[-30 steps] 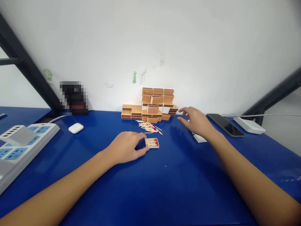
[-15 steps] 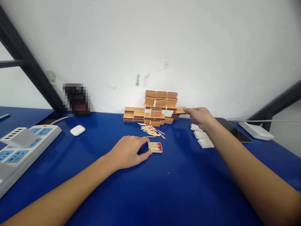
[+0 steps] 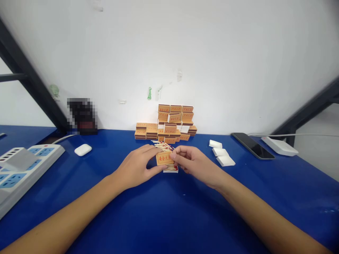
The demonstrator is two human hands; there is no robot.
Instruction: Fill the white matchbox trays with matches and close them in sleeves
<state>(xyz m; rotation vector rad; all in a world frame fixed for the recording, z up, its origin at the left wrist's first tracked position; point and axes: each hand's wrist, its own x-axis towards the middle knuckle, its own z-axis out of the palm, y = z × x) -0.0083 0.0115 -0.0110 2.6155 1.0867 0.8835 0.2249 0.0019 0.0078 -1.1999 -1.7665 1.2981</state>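
Observation:
An orange matchbox point(image 3: 163, 159) with red characters is held in my right hand point(image 3: 197, 164), its right end pinched between thumb and fingers. My left hand point(image 3: 139, 165) has its forefinger and thumb closed about the box's left end. Just below and partly behind it, a white matchbox tray point(image 3: 171, 171) filled with red-tipped matches lies on the blue table. Loose matches point(image 3: 161, 145) are heaped behind my hands, partly hidden by them. At the wall stands a stack of orange matchboxes point(image 3: 187, 116), several layers high, with a lower group point(image 3: 146, 131) on its left.
Three white tray-like pieces point(image 3: 225, 161) lie in a row on the right. Beyond them are a dark phone point(image 3: 253, 145) and a white flat device point(image 3: 280, 146) with a cable. To the left are a white rounded case point(image 3: 83, 150) and a power strip point(image 3: 50, 160) with plugged adapters.
My right hand has come from the stack's right end to the middle, bringing a matchbox over the filled tray. My left hand has shifted from the tray's end to this box.

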